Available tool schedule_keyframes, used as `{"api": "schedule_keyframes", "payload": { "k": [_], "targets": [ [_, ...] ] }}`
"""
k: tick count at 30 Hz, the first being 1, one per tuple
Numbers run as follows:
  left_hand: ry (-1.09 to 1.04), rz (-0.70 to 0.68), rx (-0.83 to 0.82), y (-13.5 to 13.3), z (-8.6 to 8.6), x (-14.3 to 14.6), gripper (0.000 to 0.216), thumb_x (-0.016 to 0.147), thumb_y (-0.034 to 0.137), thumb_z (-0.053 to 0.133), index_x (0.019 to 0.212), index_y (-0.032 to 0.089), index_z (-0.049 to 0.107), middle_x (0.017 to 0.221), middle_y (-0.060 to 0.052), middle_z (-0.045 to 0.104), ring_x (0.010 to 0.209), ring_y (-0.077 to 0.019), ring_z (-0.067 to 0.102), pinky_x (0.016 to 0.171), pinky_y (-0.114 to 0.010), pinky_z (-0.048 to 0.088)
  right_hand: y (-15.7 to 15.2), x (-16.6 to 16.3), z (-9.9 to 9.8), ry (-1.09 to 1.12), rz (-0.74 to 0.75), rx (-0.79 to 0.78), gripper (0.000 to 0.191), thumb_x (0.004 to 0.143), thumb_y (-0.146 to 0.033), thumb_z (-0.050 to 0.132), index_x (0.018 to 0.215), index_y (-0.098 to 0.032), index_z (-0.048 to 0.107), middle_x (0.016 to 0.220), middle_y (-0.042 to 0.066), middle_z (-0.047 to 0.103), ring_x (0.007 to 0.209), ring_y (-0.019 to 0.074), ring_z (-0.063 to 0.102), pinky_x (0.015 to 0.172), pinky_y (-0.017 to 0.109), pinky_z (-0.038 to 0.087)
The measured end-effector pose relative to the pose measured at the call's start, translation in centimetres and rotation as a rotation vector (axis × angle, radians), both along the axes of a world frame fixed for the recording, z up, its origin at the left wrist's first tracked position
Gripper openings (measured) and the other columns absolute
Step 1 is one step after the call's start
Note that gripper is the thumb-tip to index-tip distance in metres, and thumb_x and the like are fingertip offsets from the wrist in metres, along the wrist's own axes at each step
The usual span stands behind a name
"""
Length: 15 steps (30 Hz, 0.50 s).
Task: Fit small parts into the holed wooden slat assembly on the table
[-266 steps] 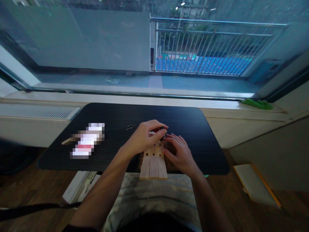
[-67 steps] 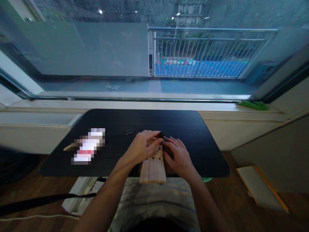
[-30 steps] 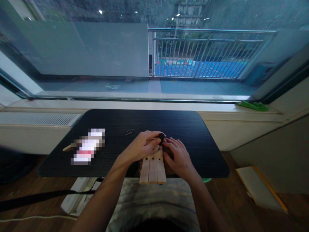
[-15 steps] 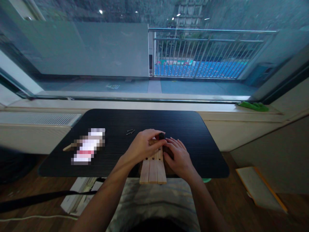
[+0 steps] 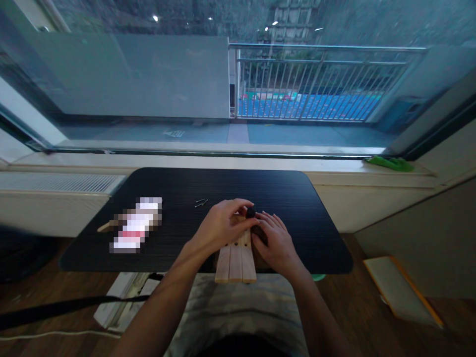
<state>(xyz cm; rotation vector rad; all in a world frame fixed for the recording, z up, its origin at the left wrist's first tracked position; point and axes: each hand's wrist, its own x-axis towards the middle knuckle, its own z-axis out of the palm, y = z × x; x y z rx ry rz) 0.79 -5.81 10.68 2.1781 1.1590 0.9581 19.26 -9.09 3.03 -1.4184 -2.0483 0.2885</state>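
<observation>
Three pale wooden slats (image 5: 236, 265) with dark holes lie side by side, their near ends reaching past the table's front edge. Beneath and beyond them is a darker brown wooden piece (image 5: 259, 231), mostly covered by my hands. My left hand (image 5: 218, 224) is over the slats, thumb and index finger closed around a small black round knob-like piece (image 5: 251, 212). Whether the knob is fixed to the wood, I cannot tell. My right hand (image 5: 278, 244) lies on the brown piece's right side, fingers stretched forward, with its index finger close to the left thumb.
Several thin screws or nails (image 5: 201, 203) lie on the black table (image 5: 308, 223), left of my hands. A blurred-out pale item (image 5: 137, 225) and a wooden stick (image 5: 106, 227) are farther left. A green cloth (image 5: 390, 163) rests on the windowsill.
The black knob has shifted slightly to the right and toward me, with my left thumb and fingertips moving along. My right hand stays in place.
</observation>
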Motion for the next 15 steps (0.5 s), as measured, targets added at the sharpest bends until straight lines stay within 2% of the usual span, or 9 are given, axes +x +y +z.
{"api": "schedule_keyframes", "payload": {
  "k": [6,15],
  "targets": [
    [0.005,0.009,0.030,-0.02,-0.15,-0.07,0.023,0.087,0.027,0.070,0.108,0.019,0.070,0.094,-0.005,0.075,0.084,-0.0185,0.069,0.083,-0.035,0.055,-0.05,-0.07,0.13,-0.006,-0.004,-0.010,0.035,0.085,-0.019,0.056,0.117,-0.022,0.069,0.135,0.010,0.067,0.132,0.0288,0.057,0.117,0.058,0.036],
    [-0.027,0.015,0.069,0.06,-0.11,0.16,0.026,0.083,0.030,0.076,0.106,0.018,0.072,0.091,-0.004,0.075,0.081,-0.0182,0.069,0.082,-0.034,0.056,0.07,0.03,0.08,-0.009,-0.001,0.000,0.034,0.085,-0.020,0.057,0.117,-0.020,0.069,0.135,0.011,0.067,0.132,0.0292,0.057,0.117,0.057,0.036]
  ]
}}
